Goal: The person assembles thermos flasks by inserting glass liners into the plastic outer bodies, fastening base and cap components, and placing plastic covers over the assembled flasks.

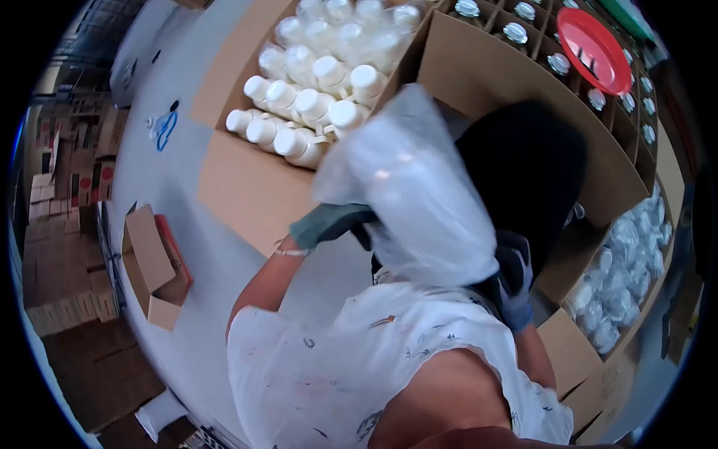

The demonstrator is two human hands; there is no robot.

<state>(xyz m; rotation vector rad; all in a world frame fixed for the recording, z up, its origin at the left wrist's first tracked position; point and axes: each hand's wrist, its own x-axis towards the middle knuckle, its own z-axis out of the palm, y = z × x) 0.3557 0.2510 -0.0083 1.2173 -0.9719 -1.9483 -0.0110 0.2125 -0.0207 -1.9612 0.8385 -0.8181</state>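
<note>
Your left hand (333, 225) and right hand (514, 278) have fingers gripping that plastic bag (422, 198), but slick plastic could slip tbh.

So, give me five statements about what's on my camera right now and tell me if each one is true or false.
1. My left hand and right hand are both on a plastic bag. True.
2. My right hand is bare. False: it wears a glove.
3. White bottles sit in a cardboard box. True.
4. The caps on the white bottles are black. False: they are white.
5. A red dish sits over a box with dividers. True.
</note>
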